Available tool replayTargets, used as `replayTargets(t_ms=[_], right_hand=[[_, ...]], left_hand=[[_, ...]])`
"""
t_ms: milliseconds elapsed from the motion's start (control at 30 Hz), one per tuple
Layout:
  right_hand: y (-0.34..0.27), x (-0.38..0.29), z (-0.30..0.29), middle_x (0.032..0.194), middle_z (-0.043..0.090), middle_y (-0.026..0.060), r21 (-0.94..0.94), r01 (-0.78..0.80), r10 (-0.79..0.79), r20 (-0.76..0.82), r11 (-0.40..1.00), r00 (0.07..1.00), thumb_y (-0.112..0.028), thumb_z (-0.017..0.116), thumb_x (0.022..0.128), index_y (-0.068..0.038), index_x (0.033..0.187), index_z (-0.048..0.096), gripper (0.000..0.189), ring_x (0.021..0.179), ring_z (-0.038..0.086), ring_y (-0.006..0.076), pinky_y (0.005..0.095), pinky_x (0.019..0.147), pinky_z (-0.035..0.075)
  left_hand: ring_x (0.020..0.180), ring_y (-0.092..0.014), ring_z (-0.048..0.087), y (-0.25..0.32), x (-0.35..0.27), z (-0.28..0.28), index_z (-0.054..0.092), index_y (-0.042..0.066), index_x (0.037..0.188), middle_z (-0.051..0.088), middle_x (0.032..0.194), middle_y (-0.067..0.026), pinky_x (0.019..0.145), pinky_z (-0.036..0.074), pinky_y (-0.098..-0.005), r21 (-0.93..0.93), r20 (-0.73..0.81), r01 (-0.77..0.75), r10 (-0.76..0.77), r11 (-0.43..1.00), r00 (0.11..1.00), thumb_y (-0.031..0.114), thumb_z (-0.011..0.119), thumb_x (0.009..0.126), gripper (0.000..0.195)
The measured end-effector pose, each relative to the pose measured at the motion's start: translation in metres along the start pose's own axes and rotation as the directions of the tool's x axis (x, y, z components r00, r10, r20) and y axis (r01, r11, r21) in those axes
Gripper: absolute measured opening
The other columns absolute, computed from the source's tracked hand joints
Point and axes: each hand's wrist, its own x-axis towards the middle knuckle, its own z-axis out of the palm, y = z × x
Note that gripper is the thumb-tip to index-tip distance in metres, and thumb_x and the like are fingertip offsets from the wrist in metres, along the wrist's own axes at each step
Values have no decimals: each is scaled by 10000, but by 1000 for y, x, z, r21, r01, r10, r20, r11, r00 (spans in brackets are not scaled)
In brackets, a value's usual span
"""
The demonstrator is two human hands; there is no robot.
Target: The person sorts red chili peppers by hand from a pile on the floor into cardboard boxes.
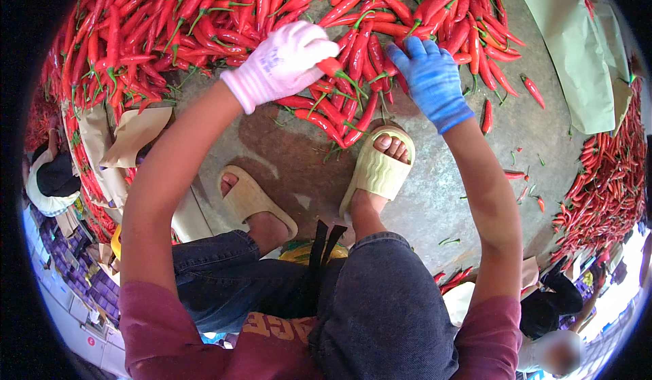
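My left hand (288, 61), in a pale pink knit glove with writing on its back, is curled over the heap of red chili peppers (214, 18). A red chili pepper (331, 67) sticks out below its thumb side, green stem pointing down to the right. My right hand (433, 77), in a blue knit glove, reaches into the heap with its fingertips touching the peppers. Its fingers partly cover what lies under them, so a grip cannot be made out. Between the two hands, a loose cluster of chilies (356, 100) extends toward my feet.
My sandalled feet (384, 166) rest on the concrete floor (443, 191). Brown paper (137, 130) lies at left, a pale green sheet (575, 54) at right. Another chili heap (606, 186) lies far right. People sit at left (53, 176) and lower right (550, 298).
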Motion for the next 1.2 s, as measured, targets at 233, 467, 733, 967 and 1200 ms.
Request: replayTargets(t_ms=[233, 467, 733, 967, 1200], right_hand=[[-34, 16, -45, 975, 521, 144, 429, -329, 310, 116, 841, 944, -188, 631, 759, -78, 1054, 542, 326, 834, 588, 301, 419, 673, 495], [-66, 1, -48, 921, 604, 168, 842, -538, 35, 537, 43, 843, -94, 606, 797, -69, 1284, 455, 510, 855, 605, 281, 330, 780, 475], [10, 23, -5, 933, 578, 89, -107, -436, 446, 92, 893, 890, -256, 664, 729, -143, 1043, 583, 343, 880, 569, 270, 415, 732, 472], [-24, -21, -49, 888, 617, 133, 418, -563, 537, 192, 713, 822, -234, 636, 785, -67, 1014, 574, 290, 778, 609, 295, 389, 707, 489], [-47, -60, -92, 866, 601, 63, 744, -653, 246, 665, -140, 705, -189, 611, 833, 20, 1056, 555, 310, 821, 526, 113, 284, 769, 454]], left_hand=[[870, -139, 561, 56, -11, 22, 464, 36, 1207, 577, 1023, -63, 770, 485, -295, -986, 113, 169, -793, -13, 598, 146, 516, 913, 318], [959, -159, 556, 98, -2, 61, 389, 55, 1272, 563, 1085, -54, 870, 452, -324, -943, 333, 153, -808, -296, 487, 130, 573, 868, 450], [865, -255, 604, 118, -23, 55, 374, 91, 1273, 562, 950, -99, 811, 510, -454, -868, 372, -99, -771, -486, 517, 6, 581, 788, 534], [936, -292, 582, 107, -10, 25, 511, 64, 1145, 584, 1027, -119, 809, 472, -346, -587, -321, 343, -599, 734, 733, -44, 665, 624, 554], [852, -290, 554, 131, 5, 25, 539, 64, 1116, 596, 966, -96, 726, 449, -407, -88, -280, 150, -169, 985, 945, 83, 692, 576, 561]])
